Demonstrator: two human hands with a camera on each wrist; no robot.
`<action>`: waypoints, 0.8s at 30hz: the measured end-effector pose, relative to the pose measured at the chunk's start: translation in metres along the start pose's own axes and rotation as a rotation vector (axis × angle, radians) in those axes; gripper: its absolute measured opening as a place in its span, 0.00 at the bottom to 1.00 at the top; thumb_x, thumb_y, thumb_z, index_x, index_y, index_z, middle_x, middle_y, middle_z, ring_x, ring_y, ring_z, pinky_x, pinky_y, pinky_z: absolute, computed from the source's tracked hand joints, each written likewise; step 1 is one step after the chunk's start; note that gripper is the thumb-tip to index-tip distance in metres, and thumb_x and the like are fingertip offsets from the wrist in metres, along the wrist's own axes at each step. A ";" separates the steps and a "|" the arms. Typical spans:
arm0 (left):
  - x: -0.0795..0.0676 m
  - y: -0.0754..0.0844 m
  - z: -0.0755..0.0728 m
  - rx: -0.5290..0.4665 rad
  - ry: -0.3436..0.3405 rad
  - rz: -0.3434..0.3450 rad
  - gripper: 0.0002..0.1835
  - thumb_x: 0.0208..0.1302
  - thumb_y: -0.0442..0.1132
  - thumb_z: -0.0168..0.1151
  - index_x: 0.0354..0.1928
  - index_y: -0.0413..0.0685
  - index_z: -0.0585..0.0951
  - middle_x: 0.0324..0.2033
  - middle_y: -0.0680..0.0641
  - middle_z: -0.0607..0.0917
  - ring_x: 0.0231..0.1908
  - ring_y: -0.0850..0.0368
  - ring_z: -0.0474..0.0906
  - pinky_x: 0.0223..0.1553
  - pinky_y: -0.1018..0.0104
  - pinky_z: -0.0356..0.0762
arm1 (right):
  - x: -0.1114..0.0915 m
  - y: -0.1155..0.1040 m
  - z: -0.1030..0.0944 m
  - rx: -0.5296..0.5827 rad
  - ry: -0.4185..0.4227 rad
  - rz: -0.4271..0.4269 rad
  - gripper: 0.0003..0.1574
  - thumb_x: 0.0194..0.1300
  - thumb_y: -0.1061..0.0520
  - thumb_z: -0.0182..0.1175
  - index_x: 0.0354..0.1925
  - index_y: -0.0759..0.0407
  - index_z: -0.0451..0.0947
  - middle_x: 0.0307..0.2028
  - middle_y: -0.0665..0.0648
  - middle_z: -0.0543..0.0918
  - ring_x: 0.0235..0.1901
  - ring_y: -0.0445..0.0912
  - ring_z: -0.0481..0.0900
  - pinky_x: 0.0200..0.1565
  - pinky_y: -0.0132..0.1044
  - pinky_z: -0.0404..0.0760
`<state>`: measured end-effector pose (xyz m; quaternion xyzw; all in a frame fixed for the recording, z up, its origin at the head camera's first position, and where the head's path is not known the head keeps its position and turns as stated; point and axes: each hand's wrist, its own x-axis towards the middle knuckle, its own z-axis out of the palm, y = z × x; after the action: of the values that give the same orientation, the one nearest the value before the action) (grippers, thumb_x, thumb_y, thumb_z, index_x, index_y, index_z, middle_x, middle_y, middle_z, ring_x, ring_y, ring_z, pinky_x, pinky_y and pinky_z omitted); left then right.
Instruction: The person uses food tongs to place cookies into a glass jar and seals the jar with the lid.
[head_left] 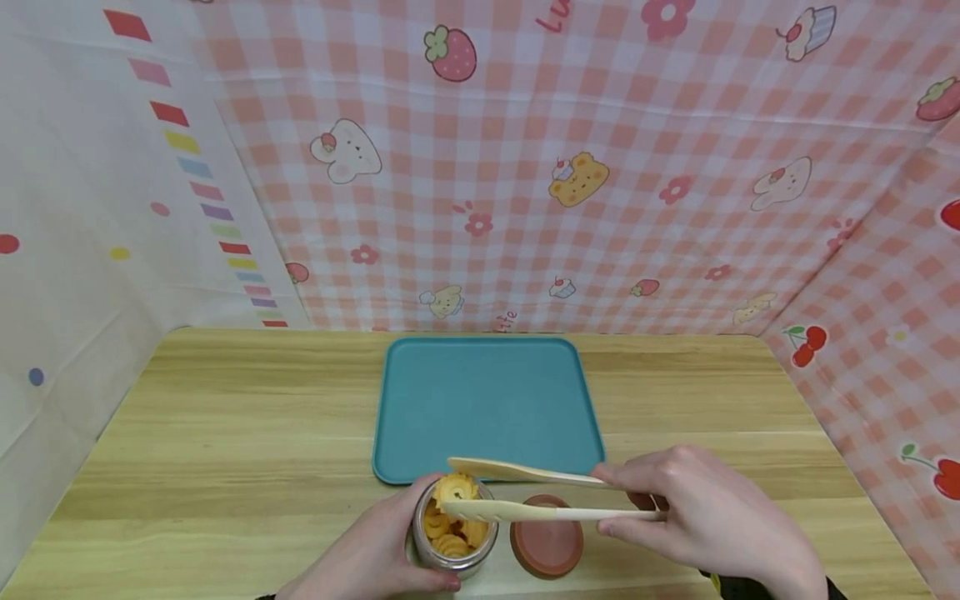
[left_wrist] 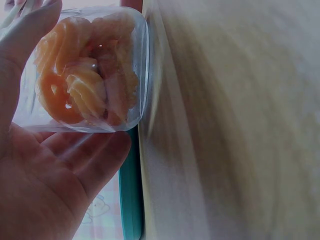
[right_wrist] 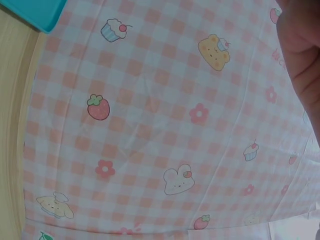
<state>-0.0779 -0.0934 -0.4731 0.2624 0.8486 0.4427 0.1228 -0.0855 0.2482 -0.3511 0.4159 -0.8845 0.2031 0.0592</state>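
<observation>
My left hand grips a clear jar of ring-shaped, ridged cookies, thumb on one side and fingers on the other. In my right hand I hold a pair of pale wooden tongs by the arms, which point left over the jar's mouth. Between the spread tong tips, one ridged cookie sits high at the jar's rim; the lower tip overlaps its edge. Only part of the right hand shows in the right wrist view.
Just right of the jar a reddish-brown round lid lies on the wooden table. Behind the jar and lid is a teal rectangular tray. A pink checked cloth with cartoon prints hangs at the back, and more cloth covers both sides.
</observation>
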 end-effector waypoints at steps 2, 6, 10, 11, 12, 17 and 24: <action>0.000 0.000 0.000 -0.003 -0.003 -0.008 0.46 0.41 0.63 0.74 0.65 0.69 0.65 0.51 0.67 0.75 0.51 0.67 0.73 0.55 0.60 0.71 | 0.000 0.000 0.000 0.018 -0.009 0.003 0.17 0.59 0.42 0.66 0.46 0.39 0.80 0.22 0.30 0.63 0.19 0.24 0.56 0.20 0.13 0.54; 0.000 0.000 -0.001 -0.011 -0.010 -0.023 0.45 0.40 0.62 0.75 0.63 0.71 0.65 0.50 0.67 0.76 0.50 0.68 0.73 0.55 0.60 0.71 | 0.000 0.001 0.001 0.041 -0.021 0.009 0.17 0.59 0.42 0.66 0.47 0.41 0.82 0.24 0.29 0.66 0.18 0.24 0.59 0.20 0.13 0.57; 0.000 0.000 -0.001 -0.015 -0.015 -0.026 0.45 0.40 0.62 0.75 0.63 0.71 0.65 0.50 0.67 0.76 0.50 0.68 0.73 0.55 0.60 0.71 | 0.000 0.001 0.001 0.026 -0.020 0.014 0.17 0.58 0.41 0.65 0.47 0.40 0.82 0.22 0.30 0.63 0.18 0.24 0.57 0.20 0.13 0.56; 0.000 0.000 -0.001 -0.016 -0.014 -0.022 0.45 0.40 0.61 0.75 0.63 0.71 0.65 0.50 0.67 0.76 0.50 0.68 0.73 0.55 0.60 0.71 | 0.000 0.001 0.001 0.024 -0.019 0.017 0.17 0.58 0.41 0.66 0.47 0.40 0.82 0.22 0.30 0.62 0.18 0.24 0.57 0.20 0.13 0.55; 0.000 0.000 -0.001 -0.018 -0.013 -0.018 0.45 0.40 0.61 0.75 0.63 0.71 0.66 0.50 0.67 0.76 0.50 0.68 0.73 0.55 0.61 0.71 | -0.001 0.001 0.002 0.017 -0.019 0.017 0.18 0.58 0.41 0.66 0.47 0.38 0.81 0.21 0.30 0.62 0.18 0.24 0.56 0.20 0.13 0.55; 0.000 -0.001 0.000 -0.007 0.009 0.017 0.45 0.40 0.60 0.76 0.63 0.69 0.66 0.50 0.67 0.76 0.50 0.67 0.74 0.54 0.61 0.72 | -0.001 0.001 0.002 0.002 -0.029 0.036 0.21 0.56 0.39 0.66 0.49 0.38 0.81 0.22 0.30 0.62 0.19 0.25 0.57 0.21 0.13 0.55; 0.000 -0.001 0.001 -0.008 0.022 0.042 0.47 0.40 0.58 0.77 0.65 0.72 0.65 0.52 0.66 0.76 0.51 0.67 0.73 0.55 0.61 0.71 | 0.002 0.003 0.002 -0.008 -0.004 0.045 0.22 0.58 0.40 0.65 0.50 0.42 0.82 0.22 0.31 0.62 0.18 0.26 0.55 0.20 0.14 0.54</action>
<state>-0.0774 -0.0929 -0.4743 0.2746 0.8423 0.4517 0.1051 -0.0891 0.2480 -0.3535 0.3961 -0.8945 0.1999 0.0546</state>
